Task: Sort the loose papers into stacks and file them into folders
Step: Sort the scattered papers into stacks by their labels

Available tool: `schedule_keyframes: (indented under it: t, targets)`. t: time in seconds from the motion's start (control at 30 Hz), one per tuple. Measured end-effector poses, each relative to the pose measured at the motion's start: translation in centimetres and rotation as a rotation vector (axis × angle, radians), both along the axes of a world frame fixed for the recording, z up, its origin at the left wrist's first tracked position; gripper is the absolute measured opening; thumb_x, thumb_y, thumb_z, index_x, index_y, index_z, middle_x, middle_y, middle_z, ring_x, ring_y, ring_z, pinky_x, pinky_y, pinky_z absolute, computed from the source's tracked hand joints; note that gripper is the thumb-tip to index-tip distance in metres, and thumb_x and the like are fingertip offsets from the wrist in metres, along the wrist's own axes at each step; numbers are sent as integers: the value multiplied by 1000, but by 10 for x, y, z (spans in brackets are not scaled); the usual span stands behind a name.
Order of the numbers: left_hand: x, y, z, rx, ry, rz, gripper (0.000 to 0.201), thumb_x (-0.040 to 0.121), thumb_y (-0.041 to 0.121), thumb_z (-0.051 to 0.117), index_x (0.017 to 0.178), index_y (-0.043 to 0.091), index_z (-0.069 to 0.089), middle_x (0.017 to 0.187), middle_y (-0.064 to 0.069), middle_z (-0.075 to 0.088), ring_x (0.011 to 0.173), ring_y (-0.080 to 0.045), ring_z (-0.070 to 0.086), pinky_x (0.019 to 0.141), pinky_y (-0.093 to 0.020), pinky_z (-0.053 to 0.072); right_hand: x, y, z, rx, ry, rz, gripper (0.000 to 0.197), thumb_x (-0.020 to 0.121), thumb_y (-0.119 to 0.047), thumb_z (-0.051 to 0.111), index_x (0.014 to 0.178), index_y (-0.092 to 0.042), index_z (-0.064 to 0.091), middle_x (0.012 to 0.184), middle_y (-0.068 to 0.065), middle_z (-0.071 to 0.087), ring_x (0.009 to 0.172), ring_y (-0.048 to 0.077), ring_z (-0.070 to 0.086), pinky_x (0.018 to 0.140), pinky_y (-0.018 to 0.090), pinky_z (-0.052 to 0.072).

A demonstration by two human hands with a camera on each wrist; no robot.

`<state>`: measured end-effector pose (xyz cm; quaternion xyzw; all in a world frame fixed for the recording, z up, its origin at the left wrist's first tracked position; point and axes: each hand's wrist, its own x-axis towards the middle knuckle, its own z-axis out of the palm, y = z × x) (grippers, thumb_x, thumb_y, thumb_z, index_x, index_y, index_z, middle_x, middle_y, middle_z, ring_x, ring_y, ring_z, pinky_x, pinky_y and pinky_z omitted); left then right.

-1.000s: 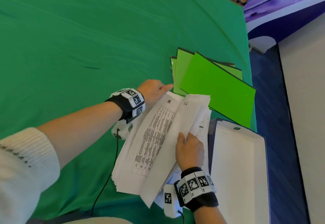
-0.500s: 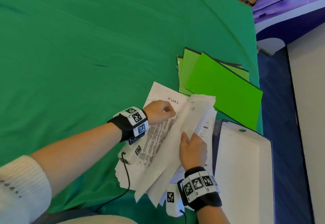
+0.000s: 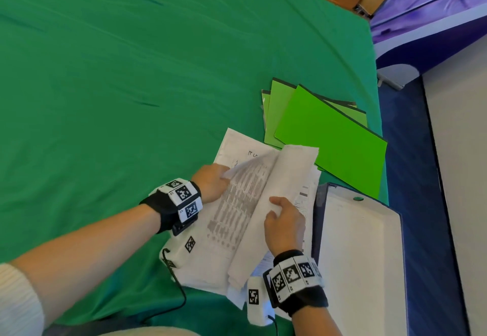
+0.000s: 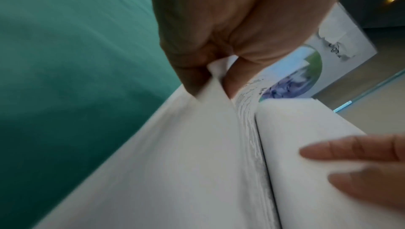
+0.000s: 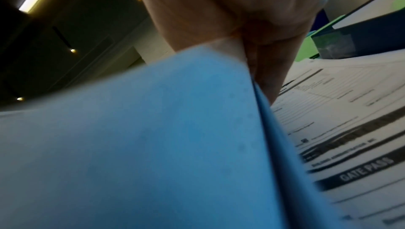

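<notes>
White papers (image 3: 237, 219) fanned on cloth – green folders (image 3: 329, 138) adj.

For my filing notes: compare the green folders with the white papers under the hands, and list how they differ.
The green folders lie flat and closed, untouched, fanned on the cloth; the white papers are being leafed through, some sheets lifted and curved.
The folders are plain bright green; the papers are white with printed text.
No hand is on the folders; the left hand pinches a sheet's edge and the right hand holds turned sheets.
Both piles rest on the green cloth.

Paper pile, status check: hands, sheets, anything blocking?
Left hand pinches a printed sheet's edge. Right hand grips lifted sheets off the pile. Green folders beyond, unopened. Nothing blocking.
</notes>
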<state>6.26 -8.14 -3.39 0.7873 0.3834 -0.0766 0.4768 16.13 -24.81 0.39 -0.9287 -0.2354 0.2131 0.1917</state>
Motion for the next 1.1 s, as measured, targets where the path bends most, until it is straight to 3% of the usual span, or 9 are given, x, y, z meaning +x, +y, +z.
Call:
schedule_keyframes:
  t: [0.2,0.3,0.43,0.5,0.6,0.67,0.83,0.97,1.1]
  targets:
    - [-16,57,56,268,-122,293,25,102,16,41,106,4,62,68,-4,52,48,-18,43,42,-24,37,-8,5,2,-36,-78,80,41,92,-6,48,131,-16,52,113,12,64,102,26,60,83,28,44]
    - [-25,86,96,351,-371,481,20,100,14,43,101,3,60,63,2,45,47,-14,37,37,-17,31,-14,10,2,29,8,181,63,97,-26,50,151,-26,18,119,15,62,101,29,61,86,33,45]
    - [-36,108,124,292,-788,677,26,98,17,51,116,3,63,97,-4,69,76,-15,60,67,-24,51,-24,11,7,207,261,273,78,92,-57,46,146,-52,-10,135,-3,52,99,15,66,87,23,41]
    - [-37,106,122,210,-858,679,28,97,18,54,120,7,64,116,-6,70,102,-18,67,90,-36,55,-20,9,10,310,319,194,72,90,-58,42,147,-53,-2,143,-8,46,111,-3,54,94,13,35]
    - [-34,90,112,11,-828,550,27,97,16,55,121,5,63,115,-13,70,103,-30,67,91,-53,54,0,3,18,478,377,-2,78,83,-62,44,151,-40,12,142,-8,49,118,-7,48,83,-6,30]
    - [-27,76,107,-38,-730,476,24,98,16,54,112,0,64,106,-23,69,95,-40,66,87,-57,53,15,-2,28,571,381,-43,85,80,-61,51,152,-34,13,141,-9,50,124,-1,49,90,3,35]
    - [-5,49,119,-338,-725,303,14,95,6,55,104,-1,63,101,-19,68,84,-21,65,80,-31,55,43,-11,49,559,325,-8,92,77,-50,65,152,-26,18,143,-15,44,126,1,47,101,26,38]
    - [15,41,117,-414,-709,225,24,96,8,55,112,-10,59,108,-24,64,90,-28,62,87,-41,53,48,-17,70,602,263,27,27,86,-33,66,106,-14,63,94,-17,72,89,-5,65,78,16,53]
    - [40,34,100,-337,-667,221,27,99,27,54,76,14,59,68,3,60,63,-11,55,63,-28,51,65,-31,75,597,120,-55,47,86,-46,67,93,1,66,93,9,73,89,25,69,75,43,58]
